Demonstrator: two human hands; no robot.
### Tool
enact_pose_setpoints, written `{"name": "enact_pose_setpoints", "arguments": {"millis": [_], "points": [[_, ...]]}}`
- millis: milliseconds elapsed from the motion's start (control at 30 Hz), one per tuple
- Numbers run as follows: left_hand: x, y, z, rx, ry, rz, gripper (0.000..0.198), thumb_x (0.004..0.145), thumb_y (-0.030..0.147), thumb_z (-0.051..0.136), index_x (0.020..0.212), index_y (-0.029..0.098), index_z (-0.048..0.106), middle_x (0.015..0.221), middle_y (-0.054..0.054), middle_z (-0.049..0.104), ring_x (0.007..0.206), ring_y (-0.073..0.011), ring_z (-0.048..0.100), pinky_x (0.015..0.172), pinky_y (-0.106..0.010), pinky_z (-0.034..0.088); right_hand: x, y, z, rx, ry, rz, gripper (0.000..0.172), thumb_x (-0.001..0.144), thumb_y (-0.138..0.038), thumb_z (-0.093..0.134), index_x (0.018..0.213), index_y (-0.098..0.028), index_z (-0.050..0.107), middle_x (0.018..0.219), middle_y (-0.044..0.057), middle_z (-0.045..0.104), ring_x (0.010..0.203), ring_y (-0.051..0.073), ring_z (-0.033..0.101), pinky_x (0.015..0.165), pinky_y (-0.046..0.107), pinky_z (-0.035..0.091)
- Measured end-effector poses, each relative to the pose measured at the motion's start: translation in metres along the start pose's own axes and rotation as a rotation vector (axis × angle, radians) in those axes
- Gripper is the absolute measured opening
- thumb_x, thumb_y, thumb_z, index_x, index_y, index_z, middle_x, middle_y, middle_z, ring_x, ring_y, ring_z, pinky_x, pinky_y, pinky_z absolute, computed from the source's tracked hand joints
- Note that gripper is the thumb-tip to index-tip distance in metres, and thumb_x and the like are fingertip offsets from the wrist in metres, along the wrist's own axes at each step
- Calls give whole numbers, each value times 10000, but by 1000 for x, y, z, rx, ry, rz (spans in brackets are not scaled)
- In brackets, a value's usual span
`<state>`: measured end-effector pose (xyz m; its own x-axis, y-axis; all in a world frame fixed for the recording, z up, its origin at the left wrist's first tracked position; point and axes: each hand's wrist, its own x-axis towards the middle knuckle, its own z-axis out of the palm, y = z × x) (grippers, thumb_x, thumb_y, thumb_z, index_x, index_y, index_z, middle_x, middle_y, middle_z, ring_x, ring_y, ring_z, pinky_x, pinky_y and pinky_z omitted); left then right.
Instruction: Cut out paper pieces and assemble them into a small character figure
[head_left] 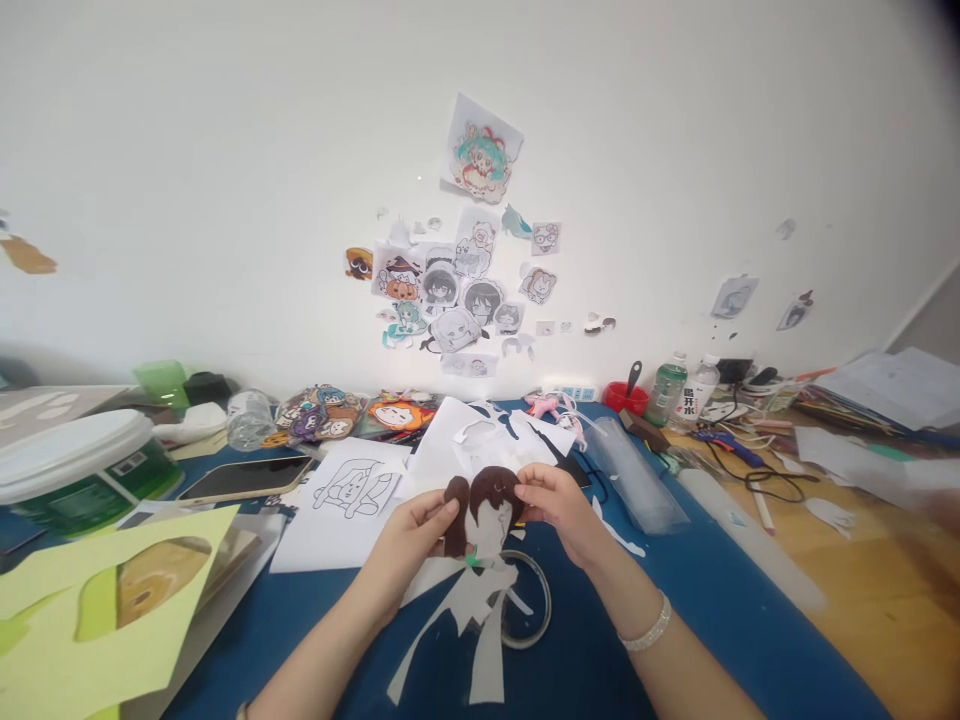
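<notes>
Above the blue mat a paper cut-out with dark brown hair and a pale face area is held up between my hands. My left hand pinches a brown piece at its left side; whether that piece is joined to the rest I cannot tell. At the upper right edge, my right hand grips the cut-out between thumb and fingers. Beneath it lie pale paper scraps, partly over a round ring. A small green bit shows near the cut-out's bottom.
On the left are a white-lidded tub, a phone and yellow paper. A line drawing lies behind my left hand. To the right are a clear plastic sleeve, bottles and a glue gun. Cut-outs cover the wall.
</notes>
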<state>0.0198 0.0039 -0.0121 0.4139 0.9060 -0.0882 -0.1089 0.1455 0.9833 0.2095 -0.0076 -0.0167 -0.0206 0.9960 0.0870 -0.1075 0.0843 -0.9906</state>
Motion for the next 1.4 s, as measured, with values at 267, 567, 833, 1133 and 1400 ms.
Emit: {"name": "enact_pose_setpoints", "arguments": {"millis": [267,567,833,1133,1400], "points": [[-1,2,0,5,6,15,361,691,446,638,901,152,640,754,-39,684,670,-180,625,702,-338,519,0,9,8,-94,80,5,167,702,-303,607,662,-170,514,574,-35,507,545,114,509,529,242,447],[-2,1,3,42,54,26,346,686,448,638,859,148,619,667,-9,658,606,-162,618,630,-292,515,-1,8,12,-79,101,-25,254,683,-381,653,671,-171,511,602,-23,533,565,128,528,537,256,464],[0,0,0,80,93,56,316,656,429,663,806,153,626,554,28,598,525,-135,573,553,-253,482,1,9,10,-69,40,-45,266,674,-395,664,704,-174,518,641,-22,544,565,113,513,513,235,457],[1,-1,-1,76,86,100,290,668,408,653,806,155,623,618,-3,639,553,-146,580,572,-268,482,1,7,10,-100,-30,-69,257,691,-306,638,879,-193,503,816,10,584,653,133,553,538,240,450],[1,0,-4,95,121,123,286,679,410,643,801,153,615,564,0,627,554,-154,590,541,-238,445,-3,13,17,-279,-76,-109,369,721,-163,577,1066,-205,452,827,15,632,697,150,568,623,283,467]]}}
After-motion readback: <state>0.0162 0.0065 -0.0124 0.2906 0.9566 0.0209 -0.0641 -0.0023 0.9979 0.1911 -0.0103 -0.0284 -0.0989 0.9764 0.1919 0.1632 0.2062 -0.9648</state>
